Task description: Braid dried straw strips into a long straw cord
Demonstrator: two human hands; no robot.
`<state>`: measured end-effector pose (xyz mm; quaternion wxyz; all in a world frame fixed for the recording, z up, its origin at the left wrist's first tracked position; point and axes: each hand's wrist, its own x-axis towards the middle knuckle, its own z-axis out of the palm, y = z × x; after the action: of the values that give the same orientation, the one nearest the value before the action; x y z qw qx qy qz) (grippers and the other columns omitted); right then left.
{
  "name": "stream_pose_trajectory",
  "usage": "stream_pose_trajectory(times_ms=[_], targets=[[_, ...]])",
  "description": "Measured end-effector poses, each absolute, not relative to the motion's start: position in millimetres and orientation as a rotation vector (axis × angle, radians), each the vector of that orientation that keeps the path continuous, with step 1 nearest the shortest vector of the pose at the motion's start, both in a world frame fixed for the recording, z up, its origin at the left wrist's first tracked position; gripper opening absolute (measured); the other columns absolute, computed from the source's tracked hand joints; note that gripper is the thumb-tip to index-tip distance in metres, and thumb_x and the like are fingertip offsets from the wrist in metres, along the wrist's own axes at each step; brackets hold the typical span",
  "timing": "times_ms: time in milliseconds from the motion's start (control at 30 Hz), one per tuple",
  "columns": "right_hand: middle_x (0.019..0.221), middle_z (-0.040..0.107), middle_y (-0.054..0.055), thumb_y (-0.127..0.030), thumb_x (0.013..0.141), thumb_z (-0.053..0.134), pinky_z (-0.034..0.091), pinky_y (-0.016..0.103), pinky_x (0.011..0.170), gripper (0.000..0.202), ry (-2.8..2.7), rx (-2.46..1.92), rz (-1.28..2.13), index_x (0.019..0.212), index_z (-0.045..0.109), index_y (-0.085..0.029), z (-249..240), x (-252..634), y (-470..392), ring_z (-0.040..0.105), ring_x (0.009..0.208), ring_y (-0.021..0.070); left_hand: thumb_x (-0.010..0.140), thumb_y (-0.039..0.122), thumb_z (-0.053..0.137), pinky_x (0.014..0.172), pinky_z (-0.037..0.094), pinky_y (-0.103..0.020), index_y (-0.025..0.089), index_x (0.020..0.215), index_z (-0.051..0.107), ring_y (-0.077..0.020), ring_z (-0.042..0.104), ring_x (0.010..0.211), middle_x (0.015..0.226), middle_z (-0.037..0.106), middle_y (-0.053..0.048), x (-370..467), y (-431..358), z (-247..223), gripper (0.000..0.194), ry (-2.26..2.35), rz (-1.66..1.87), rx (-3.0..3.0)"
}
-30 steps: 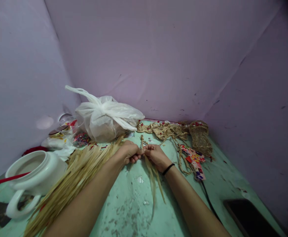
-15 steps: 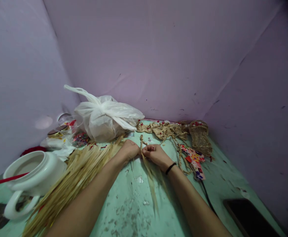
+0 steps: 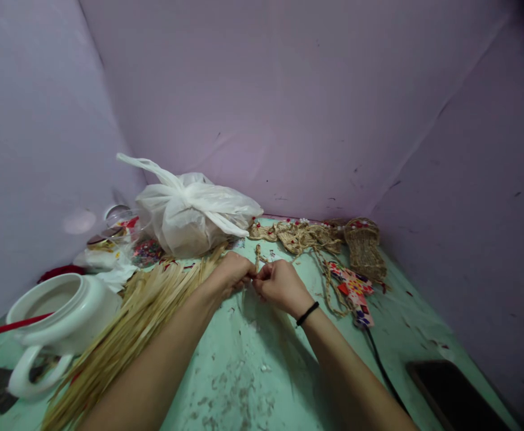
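A short braid of straw strips [image 3: 258, 254] stands up just beyond my fingers in the middle of the table. My left hand [image 3: 237, 270] is closed, pinching the strips at the lower end of this braid. My right hand [image 3: 280, 287], with a black band on the wrist, meets it there with thumb and finger pressed together on the same strips. The fingertips hide where the strips cross, and the loose tails are mostly out of sight. Beside my left forearm lies a bundle of long pale straw strips [image 3: 154, 311].
On the left stands a white pot [image 3: 85, 317] with a red stick [image 3: 15, 326] across it. Behind are a knotted plastic bag [image 3: 190, 215] and woven straw pieces with red beads [image 3: 295, 236]. To the right lie a flower-patterned corded object [image 3: 354, 287] and a phone [image 3: 459, 395].
My right hand has turned over and moved slightly left, against my left hand. The loose strips that hung toward me below the hands no longer show clearly.
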<state>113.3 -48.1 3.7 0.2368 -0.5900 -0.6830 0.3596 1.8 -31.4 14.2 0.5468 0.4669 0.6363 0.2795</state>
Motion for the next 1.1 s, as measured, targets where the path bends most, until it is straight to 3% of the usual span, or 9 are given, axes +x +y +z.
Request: stream_pose_trajectory(times_ms=[200, 367, 467, 600, 700, 900, 1100], targets=[[0.042, 0.049, -0.001, -0.019, 0.060, 0.057, 0.028, 0.020, 0.040, 0.012, -1.576, -1.492, 1.281, 0.049, 0.055, -0.013, 7, 125, -41, 0.040, 0.039, 0.0073, 0.051, 0.014, 0.053, 0.034, 0.010, -0.019, 0.014, 0.046, 0.043, -0.0029, 0.020, 0.029, 0.032, 0.028, 0.008, -13, -26, 13, 0.011, 1.439, 0.532, 1.217], [0.055, 0.056, 0.002, -0.008, 0.064, 0.050, 0.041, 0.021, 0.048, 0.006, -0.947, -1.406, 1.610, 0.063, 0.052, -0.013, 10, 120, -41, 0.050, 0.046, 0.0086, 0.053, 0.018, 0.054, 0.034, 0.010, -0.020, 0.012, 0.053, 0.052, -0.0035, 0.019, 0.030, 0.032, 0.031, 0.007, -17, -25, 12, 0.006, 1.373, 0.470, 1.263], [0.048, 0.052, 0.002, -0.006, 0.064, 0.046, 0.041, 0.022, 0.047, 0.010, -0.924, -1.270, 1.841, 0.057, 0.051, -0.012, 4, 112, -45, 0.049, 0.043, 0.0091, 0.053, 0.017, 0.052, 0.035, 0.009, -0.020, 0.013, 0.051, 0.051, -0.0034, 0.018, 0.031, 0.032, 0.032, 0.007, -16, -25, 12, 0.005, 1.335, 0.469, 1.270], [0.038, 0.043, -0.002, -0.009, 0.059, 0.046, 0.022, 0.018, 0.033, 0.013, -1.123, -1.385, 1.650, 0.046, 0.049, -0.011, -7, 108, -45, 0.031, 0.032, 0.0040, 0.050, 0.013, 0.050, 0.037, 0.013, -0.020, 0.012, 0.048, 0.052, -0.0037, 0.022, 0.033, 0.035, 0.036, 0.006, -16, -25, 9, 0.003, 1.334, 0.517, 1.325], [0.035, 0.036, -0.005, -0.012, 0.056, 0.047, 0.013, 0.019, 0.033, 0.012, -1.246, -1.485, 1.498, 0.044, 0.049, -0.012, -16, 110, -41, 0.024, 0.031, 0.0028, 0.048, 0.012, 0.049, 0.038, 0.015, -0.020, 0.011, 0.047, 0.053, -0.0045, 0.025, 0.035, 0.037, 0.038, 0.004, -16, -25, 7, 0.004, 1.349, 0.530, 1.381], [0.034, 0.033, -0.006, -0.019, 0.054, 0.049, 0.012, 0.020, 0.036, 0.011, -1.277, -1.400, 1.437, 0.045, 0.048, -0.013, -26, 111, -38, 0.022, 0.032, 0.0028, 0.048, 0.011, 0.049, 0.038, 0.015, -0.021, 0.012, 0.042, 0.049, -0.0049, 0.023, 0.035, 0.033, 0.032, 0.005, -16, -27, 13, 0.007, 1.452, 0.457, 1.511], [0.037, 0.038, -0.006, -0.025, 0.054, 0.052, 0.013, 0.021, 0.036, 0.012, -1.137, -1.361, 1.506, 0.051, 0.049, -0.014, -18, 109, -42, 0.023, 0.032, 0.0029, 0.054, 0.017, 0.053, 0.040, 0.025, -0.019, 0.011, 0.049, 0.060, -0.0068, 0.034, 0.038, 0.040, 0.050, 0.000, -29, -25, 22, 0.010, 1.493, 0.317, 1.615]])
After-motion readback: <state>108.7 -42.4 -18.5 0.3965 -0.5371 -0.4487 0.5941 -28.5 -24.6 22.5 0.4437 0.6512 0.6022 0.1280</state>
